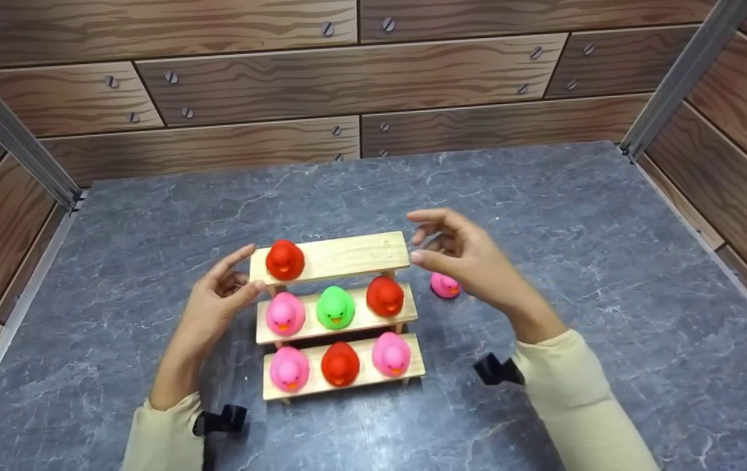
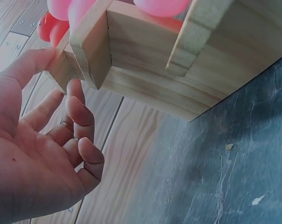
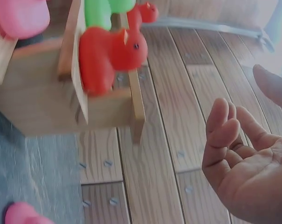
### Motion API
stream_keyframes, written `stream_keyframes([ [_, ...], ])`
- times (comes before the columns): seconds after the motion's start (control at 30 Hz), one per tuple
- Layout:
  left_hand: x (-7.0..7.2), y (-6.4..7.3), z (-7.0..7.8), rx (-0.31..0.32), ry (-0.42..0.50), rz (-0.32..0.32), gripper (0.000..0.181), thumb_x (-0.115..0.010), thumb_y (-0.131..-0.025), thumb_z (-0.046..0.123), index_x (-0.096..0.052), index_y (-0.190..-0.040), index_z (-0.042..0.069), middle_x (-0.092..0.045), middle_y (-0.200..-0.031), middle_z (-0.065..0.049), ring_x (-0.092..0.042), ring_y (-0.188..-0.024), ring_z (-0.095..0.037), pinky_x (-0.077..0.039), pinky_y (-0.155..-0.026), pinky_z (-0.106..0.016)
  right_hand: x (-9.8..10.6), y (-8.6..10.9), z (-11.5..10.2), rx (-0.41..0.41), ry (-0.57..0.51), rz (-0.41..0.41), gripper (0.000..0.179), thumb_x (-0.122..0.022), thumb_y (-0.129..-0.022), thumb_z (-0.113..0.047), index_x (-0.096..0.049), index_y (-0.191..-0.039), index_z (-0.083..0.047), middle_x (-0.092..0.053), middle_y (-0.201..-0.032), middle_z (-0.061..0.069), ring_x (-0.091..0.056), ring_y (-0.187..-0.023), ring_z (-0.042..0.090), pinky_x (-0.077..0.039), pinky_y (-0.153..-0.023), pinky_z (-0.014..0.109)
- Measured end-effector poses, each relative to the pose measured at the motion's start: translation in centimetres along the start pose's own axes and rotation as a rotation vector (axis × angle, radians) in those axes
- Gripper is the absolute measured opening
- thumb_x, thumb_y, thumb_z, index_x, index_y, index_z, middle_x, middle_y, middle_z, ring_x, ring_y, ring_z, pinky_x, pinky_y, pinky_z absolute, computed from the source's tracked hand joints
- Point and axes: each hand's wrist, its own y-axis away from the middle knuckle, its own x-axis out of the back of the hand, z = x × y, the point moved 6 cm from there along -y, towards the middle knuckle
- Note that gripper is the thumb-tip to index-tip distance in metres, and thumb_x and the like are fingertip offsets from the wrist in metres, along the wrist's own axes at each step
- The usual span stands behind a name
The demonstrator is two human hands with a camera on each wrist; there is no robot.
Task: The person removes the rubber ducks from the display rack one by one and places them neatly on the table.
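A three-step wooden display stand (image 1: 347, 256) holds rubber ducks. On its top step, at the left, sits a red duck (image 1: 284, 260). The middle step carries a pink duck (image 1: 285, 314), a green duck (image 1: 335, 307) and a red duck (image 1: 384, 296). Along the bottom step are a pink duck (image 1: 289, 369), a red duck (image 1: 340, 364) and another pink duck (image 1: 391, 354). My left hand (image 1: 213, 301) grips the left end of the top step between thumb and forefinger. Just off its right end, my right hand (image 1: 471, 255) is held with fingers bent loosely and nothing in them.
One more pink duck (image 1: 445, 286) lies on the grey marbled tabletop (image 1: 609, 275), right of the stand and partly below my right hand. Wood-patterned panels (image 1: 347, 78) wall the back and sides. A black wrist mount (image 1: 499, 369) juts from each sleeve.
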Motion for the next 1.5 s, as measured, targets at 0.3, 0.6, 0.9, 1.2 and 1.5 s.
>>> stream_keyframes([
  [0.3,-0.1,-0.1,0.0,0.003,0.0,-0.005,0.056,-0.068,-0.089,0.006,-0.049,-0.141,0.015,-0.061,-0.084,0.0,-0.054,-0.073,-0.009,-0.044,-0.069,-0.02,-2.7,-1.0,-0.9,0.02,0.013,-0.043,0.05,-0.069,-0.086,-0.006,-0.051,-0.133,-0.005,-0.054,-0.106,0.008,-0.056,-0.085,0.019,-0.046,-0.073,0.022],
  [0.6,-0.2,-0.1,0.1,-0.002,-0.008,-0.011,0.056,-0.068,-0.089,0.008,-0.049,-0.141,0.015,-0.062,-0.085,-0.001,-0.054,-0.073,-0.009,-0.044,-0.068,-0.02,-4.6,-1.7,-1.5,0.041,0.023,-0.057,0.05,-0.069,-0.087,-0.009,-0.05,-0.133,-0.003,-0.054,-0.106,0.01,-0.055,-0.085,0.016,-0.046,-0.073,0.023],
  [0.9,-0.1,-0.1,0.0,0.002,0.02,-0.007,0.057,-0.068,-0.088,0.005,-0.048,-0.142,0.013,-0.062,-0.084,0.0,-0.054,-0.074,-0.009,-0.043,-0.068,-0.02,-6.3,-2.5,-2.0,0.016,0.051,-0.064,0.051,-0.069,-0.088,-0.017,-0.05,-0.134,-0.009,-0.056,-0.109,0.011,-0.053,-0.087,0.017,-0.044,-0.079,0.029],
  [1.2,-0.2,-0.1,0.1,0.005,0.012,-0.008,0.057,-0.068,-0.088,0.005,-0.049,-0.141,0.014,-0.062,-0.083,0.0,-0.054,-0.073,-0.008,-0.044,-0.068,-0.02,-8.6,-3.4,-2.6,-0.029,0.049,-0.111,0.052,-0.071,-0.087,-0.019,-0.05,-0.134,-0.011,-0.056,-0.114,0.017,-0.054,-0.085,0.017,-0.046,-0.078,0.026],
  [1.5,-0.1,0.0,0.0,0.016,-0.008,-0.019,0.056,-0.068,-0.089,0.009,-0.049,-0.141,0.016,-0.062,-0.086,-0.001,-0.056,-0.075,-0.01,-0.044,-0.069,-0.021,-10.6,-4.4,-2.8,-0.093,0.093,-0.16,0.054,-0.073,-0.086,-0.024,-0.05,-0.135,-0.017,-0.055,-0.114,0.011,-0.057,-0.084,0.017,-0.049,-0.072,0.025],
])
